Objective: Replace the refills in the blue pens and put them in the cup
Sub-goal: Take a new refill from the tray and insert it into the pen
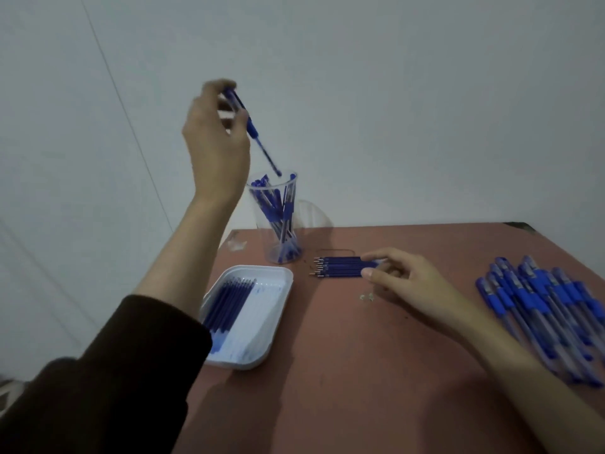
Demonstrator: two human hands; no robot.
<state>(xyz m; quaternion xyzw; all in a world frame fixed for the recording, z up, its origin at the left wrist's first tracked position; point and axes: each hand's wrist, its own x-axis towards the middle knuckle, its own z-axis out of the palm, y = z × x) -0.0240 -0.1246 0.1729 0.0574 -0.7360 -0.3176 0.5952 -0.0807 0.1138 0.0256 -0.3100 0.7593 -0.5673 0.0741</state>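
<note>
My left hand (216, 139) is raised above the clear plastic cup (276, 247) and holds a blue pen (253, 134) by its upper end, tip slanting down to just over the cup's rim. Several blue pens stand inside the cup. My right hand (402, 276) rests on the table, thumb and fingers pinching the end of a row of blue refills (337, 267) lying beside the cup. A pile of blue pens (543, 309) lies at the right edge of the table.
A white tray (265, 335) holding several dark blue refills sits at the table's front left. A thin rubber band (337, 250) lies behind the refill row. Small clear bits (366, 297) lie near my right hand. A wall stands behind the reddish table (360, 371).
</note>
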